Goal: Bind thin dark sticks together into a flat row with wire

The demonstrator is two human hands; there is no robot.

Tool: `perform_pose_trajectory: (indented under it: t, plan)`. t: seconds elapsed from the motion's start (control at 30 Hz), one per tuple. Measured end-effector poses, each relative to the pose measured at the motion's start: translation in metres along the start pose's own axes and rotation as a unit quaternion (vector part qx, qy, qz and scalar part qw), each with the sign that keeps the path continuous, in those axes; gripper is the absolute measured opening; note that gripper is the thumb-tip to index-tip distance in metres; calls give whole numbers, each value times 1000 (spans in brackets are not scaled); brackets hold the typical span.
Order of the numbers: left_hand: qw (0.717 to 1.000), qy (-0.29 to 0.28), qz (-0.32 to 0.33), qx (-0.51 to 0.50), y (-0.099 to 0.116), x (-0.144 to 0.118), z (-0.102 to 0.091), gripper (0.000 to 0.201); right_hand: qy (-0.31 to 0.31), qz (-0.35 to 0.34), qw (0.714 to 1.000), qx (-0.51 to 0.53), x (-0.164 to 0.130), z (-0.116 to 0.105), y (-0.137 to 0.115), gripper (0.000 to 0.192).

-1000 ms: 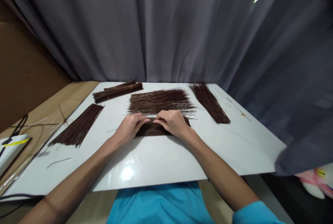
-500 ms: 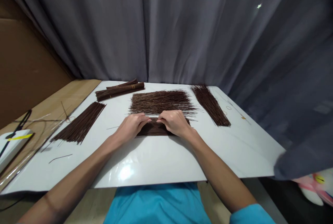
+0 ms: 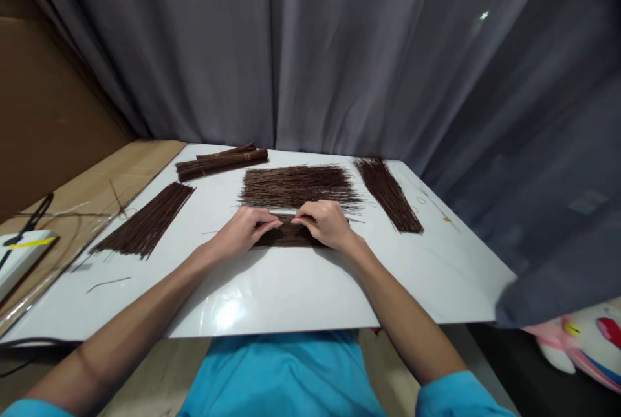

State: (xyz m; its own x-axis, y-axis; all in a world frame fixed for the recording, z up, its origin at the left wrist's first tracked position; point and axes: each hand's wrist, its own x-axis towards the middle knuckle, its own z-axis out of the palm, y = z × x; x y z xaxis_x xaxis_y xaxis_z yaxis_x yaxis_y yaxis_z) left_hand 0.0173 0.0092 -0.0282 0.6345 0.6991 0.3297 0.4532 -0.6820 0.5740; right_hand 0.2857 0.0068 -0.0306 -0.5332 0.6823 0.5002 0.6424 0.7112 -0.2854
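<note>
Both my hands rest on a small flat bunch of thin dark brown sticks (image 3: 287, 234) lying crosswise on the white table (image 3: 301, 288). My left hand (image 3: 241, 229) covers its left end, fingers curled over the sticks. My right hand (image 3: 326, 223) covers the right end, fingertips pressing down near the bunch's middle. Just beyond the hands a wider loose spread of the same sticks (image 3: 297, 186) lies flat.
Another loose pile of sticks (image 3: 145, 226) lies at the left and one (image 3: 388, 192) at the right. Tied bundles (image 3: 220, 162) sit at the back left. A single stick (image 3: 107, 284) lies near the front left. Grey curtain hangs behind; a white box (image 3: 19, 260) sits far left.
The hands stay on the small bunch, fingers shifting slightly toward each other. The view has tilted a little; nothing else on the table has moved.
</note>
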Motion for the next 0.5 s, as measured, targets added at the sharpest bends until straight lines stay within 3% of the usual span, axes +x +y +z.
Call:
perform_pose_trajectory:
  t: [0.33,0.43,0.5]
  plan:
    - [996,30,-21,78,1,-1,2,35,32,23,990,-135,2,-8,-14,31]
    - [998,21,-31,47,5,-2,4,37,26,-21,991,-131,5,-7,-24,31]
    - [999,17,-33,23,9,-2,4,37,8,-72,988,-134,6,-1,-27,21]
